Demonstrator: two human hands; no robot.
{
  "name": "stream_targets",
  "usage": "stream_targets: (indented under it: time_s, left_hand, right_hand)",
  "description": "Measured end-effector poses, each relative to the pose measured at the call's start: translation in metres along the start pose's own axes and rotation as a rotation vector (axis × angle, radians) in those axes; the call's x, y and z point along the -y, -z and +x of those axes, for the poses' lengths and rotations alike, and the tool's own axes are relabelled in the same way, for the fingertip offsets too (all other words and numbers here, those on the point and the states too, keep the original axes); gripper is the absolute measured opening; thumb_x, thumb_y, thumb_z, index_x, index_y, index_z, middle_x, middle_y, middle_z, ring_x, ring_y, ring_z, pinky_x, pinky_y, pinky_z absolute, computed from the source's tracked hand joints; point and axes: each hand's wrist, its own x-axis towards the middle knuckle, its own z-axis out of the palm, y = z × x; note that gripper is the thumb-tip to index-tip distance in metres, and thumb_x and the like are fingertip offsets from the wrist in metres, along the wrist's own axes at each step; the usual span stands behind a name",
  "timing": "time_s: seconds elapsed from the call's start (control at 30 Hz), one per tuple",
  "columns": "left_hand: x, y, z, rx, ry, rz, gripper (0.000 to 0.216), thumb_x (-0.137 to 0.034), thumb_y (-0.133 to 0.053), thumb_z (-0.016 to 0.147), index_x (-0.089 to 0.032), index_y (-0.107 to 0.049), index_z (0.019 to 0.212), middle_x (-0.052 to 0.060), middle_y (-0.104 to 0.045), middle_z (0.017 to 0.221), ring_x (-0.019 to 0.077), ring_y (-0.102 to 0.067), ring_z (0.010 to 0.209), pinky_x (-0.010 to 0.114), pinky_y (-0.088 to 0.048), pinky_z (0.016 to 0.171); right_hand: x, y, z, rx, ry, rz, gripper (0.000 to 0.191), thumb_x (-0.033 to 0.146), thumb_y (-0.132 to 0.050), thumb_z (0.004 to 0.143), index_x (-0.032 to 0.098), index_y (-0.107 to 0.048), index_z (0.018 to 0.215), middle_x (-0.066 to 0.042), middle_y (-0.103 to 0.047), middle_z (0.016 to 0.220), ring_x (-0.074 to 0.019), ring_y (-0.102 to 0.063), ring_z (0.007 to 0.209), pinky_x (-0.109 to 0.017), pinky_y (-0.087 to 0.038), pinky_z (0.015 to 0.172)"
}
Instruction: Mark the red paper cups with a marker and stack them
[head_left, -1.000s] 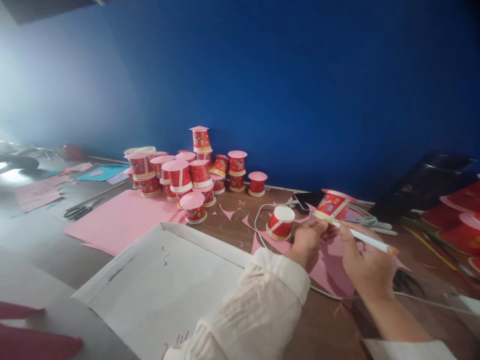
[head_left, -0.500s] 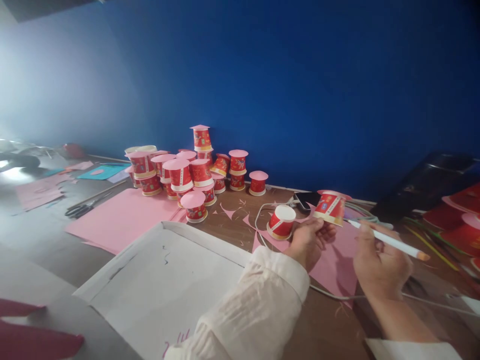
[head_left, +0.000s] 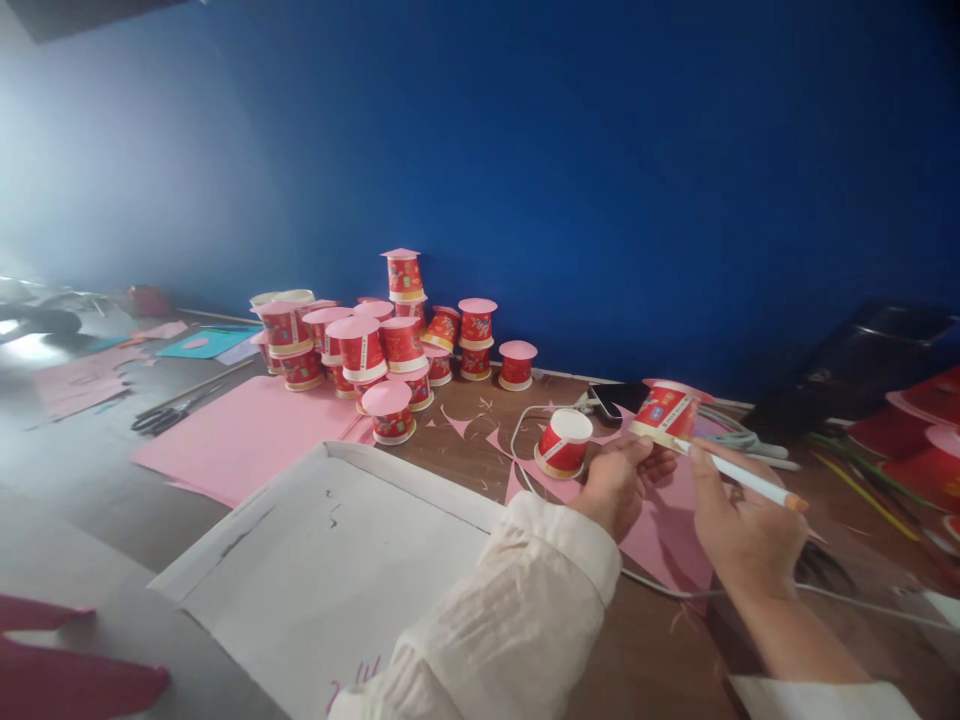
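My left hand [head_left: 619, 482] grips a red paper cup [head_left: 666, 411] by its rim, tilted, with a pink paper disc on its far end. My right hand [head_left: 742, 530] pinches a white pen [head_left: 739, 476] whose tip touches the cup's rim. Both hands hover over a cut piece of pink paper [head_left: 667, 525] on the brown table. A second red cup [head_left: 562, 443] lies on its side just left of my left hand.
A pile of red cups capped with pink discs [head_left: 375, 345] stands by the blue wall. A pink sheet [head_left: 244, 435], scissors [head_left: 161, 415] and a large white sheet [head_left: 322, 570] lie to the left. A white cable [head_left: 675, 590] and a phone [head_left: 611, 398] sit close by; red paper [head_left: 919, 420] lies at the right.
My right hand drew away from the cup with the pen, then came back, so the pen tip meets the cup again. The left hand has tilted the cup slightly.
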Motion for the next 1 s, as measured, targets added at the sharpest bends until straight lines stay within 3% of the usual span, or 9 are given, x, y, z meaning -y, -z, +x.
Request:
stream_targets:
  time_s: [0.17, 0.3, 0.5, 0.7, 1.0]
  left_hand:
    - [0.002, 0.002, 0.001, 0.01, -0.021, 0.02, 0.003, -0.013, -0.067, 0.08, -0.013, -0.069, 0.077, 0.007, -0.066, 0.066, 0.0225, -0.071, 0.077, 0.041, -0.057, 0.092]
    - [0.004, 0.002, 0.002, 0.043, -0.055, 0.048, 0.004, -0.016, -0.069, 0.079, -0.013, -0.068, 0.076, 0.007, -0.066, 0.066, 0.0225, -0.07, 0.073, 0.042, -0.056, 0.091]
    - [0.008, 0.005, 0.006, 0.048, -0.063, 0.101, 0.02, -0.028, -0.08, 0.074, -0.014, -0.068, 0.08, 0.006, -0.065, 0.069, 0.0224, -0.07, 0.077, 0.04, -0.055, 0.087]
    - [0.009, 0.007, 0.01, 0.048, -0.096, 0.117, 0.033, -0.036, -0.087, 0.068, -0.014, -0.067, 0.08, 0.003, -0.064, 0.069, 0.0207, -0.069, 0.078, 0.037, -0.054, 0.085]
    - [0.011, 0.008, 0.012, 0.071, -0.131, 0.144, 0.034, -0.038, -0.087, 0.067, -0.014, -0.066, 0.08, 0.003, -0.064, 0.07, 0.0146, -0.063, 0.069, 0.031, -0.049, 0.076]
  right_hand:
    - [-0.002, -0.001, 0.0, 0.014, -0.006, -0.017, 0.039, 0.048, -0.054, 0.101, 0.016, -0.077, 0.103, -0.014, -0.074, 0.1, -0.0281, -0.07, 0.096, -0.038, -0.054, 0.084]
    - [-0.002, -0.002, 0.0, 0.001, 0.072, 0.01, 0.033, 0.042, -0.056, 0.101, 0.016, -0.076, 0.105, -0.012, -0.075, 0.102, -0.0266, -0.071, 0.096, -0.037, -0.054, 0.087]
    - [0.0, -0.001, 0.001, -0.006, 0.078, -0.008, 0.029, 0.037, -0.057, 0.101, 0.015, -0.076, 0.103, -0.012, -0.075, 0.1, -0.0265, -0.071, 0.096, -0.036, -0.055, 0.087]
    - [-0.001, -0.004, 0.001, -0.021, 0.178, 0.035, 0.02, 0.031, -0.061, 0.1, 0.018, -0.075, 0.106, -0.01, -0.075, 0.102, -0.0246, -0.071, 0.097, -0.035, -0.055, 0.089]
    - [0.002, -0.003, 0.002, -0.002, 0.174, 0.07, 0.019, 0.029, -0.061, 0.1, 0.017, -0.074, 0.107, -0.01, -0.075, 0.103, -0.0241, -0.072, 0.097, -0.035, -0.055, 0.09]
